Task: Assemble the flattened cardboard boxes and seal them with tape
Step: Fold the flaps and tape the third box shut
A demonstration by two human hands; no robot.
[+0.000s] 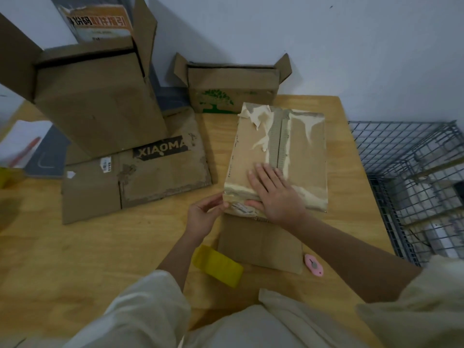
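Wooden table (125,247) bears tape-scarred box (296,151); right hand (273,194) fingers spread flat, left hand (203,217) pinching its corner.

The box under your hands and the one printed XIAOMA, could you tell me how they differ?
The box under the hands stands assembled, with its top flaps shut; the XIAOMA box lies flattened on the table. The first carries torn tape remnants along its seam, the second a black printed label. The right hand presses on the first, the left hand pinches its near corner; a tall open box stands on the second. Both are worn brown cardboard.
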